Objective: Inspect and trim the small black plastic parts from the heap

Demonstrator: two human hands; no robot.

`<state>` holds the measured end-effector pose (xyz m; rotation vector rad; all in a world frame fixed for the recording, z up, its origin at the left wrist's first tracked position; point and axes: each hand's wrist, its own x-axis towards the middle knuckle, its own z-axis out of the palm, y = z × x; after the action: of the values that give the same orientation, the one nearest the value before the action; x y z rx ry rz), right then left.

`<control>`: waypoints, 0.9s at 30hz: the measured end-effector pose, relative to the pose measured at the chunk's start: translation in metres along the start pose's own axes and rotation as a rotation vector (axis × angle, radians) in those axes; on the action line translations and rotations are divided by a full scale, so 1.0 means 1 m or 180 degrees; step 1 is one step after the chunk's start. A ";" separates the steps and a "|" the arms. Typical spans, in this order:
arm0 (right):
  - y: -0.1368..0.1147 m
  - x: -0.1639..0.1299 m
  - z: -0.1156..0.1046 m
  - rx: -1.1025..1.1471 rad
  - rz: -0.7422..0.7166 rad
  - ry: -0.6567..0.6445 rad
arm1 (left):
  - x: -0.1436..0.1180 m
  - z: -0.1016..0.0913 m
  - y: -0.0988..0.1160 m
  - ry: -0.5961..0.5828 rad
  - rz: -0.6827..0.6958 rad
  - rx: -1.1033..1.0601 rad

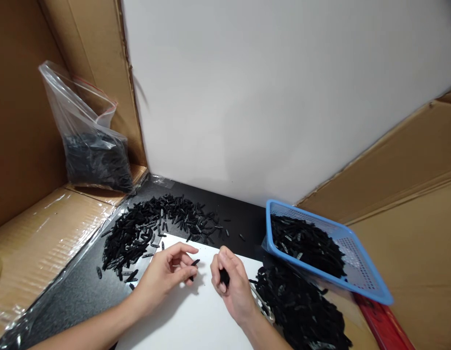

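Over a white sheet (174,318) my left hand (170,270) pinches a small black elongated piece (195,263) between thumb and fingers; a second dark piece seems to show just below it. To the right, my right hand (231,282) is curled closed around a black piece (224,277), most of it hidden by the fingers. The hands are apart, a short gap of white sheet between them. Beyond my left hand a curved pile of similar black pieces (127,233) lies on the dark table. Close by my right hand is another heap of black pieces (302,311).
A blue plastic basket (367,262) with black pieces stands at the right. A clear zip bag (97,155) of dark pieces leans in the left corner. Metal scissors-like handles (264,308) lie by my right wrist. A red object (384,323) sits lower right. Cardboard (411,194) and a white wall (265,97) enclose the table.
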<state>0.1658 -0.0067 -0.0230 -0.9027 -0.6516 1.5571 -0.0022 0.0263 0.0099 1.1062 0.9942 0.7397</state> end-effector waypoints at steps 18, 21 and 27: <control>-0.001 0.000 0.001 -0.0093 -0.0029 0.0122 | 0.002 -0.002 0.001 -0.0077 -0.0316 -0.1110; 0.002 -0.001 -0.001 -0.0482 -0.0118 0.0095 | 0.002 -0.002 0.002 0.0039 -0.0366 -0.1186; 0.003 -0.007 0.002 -0.1797 -0.0533 -0.0029 | 0.002 -0.003 0.003 0.0164 -0.0470 -0.1212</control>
<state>0.1633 -0.0138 -0.0229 -1.2182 -1.1761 1.2423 -0.0043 0.0299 0.0117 0.6800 0.9204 0.8004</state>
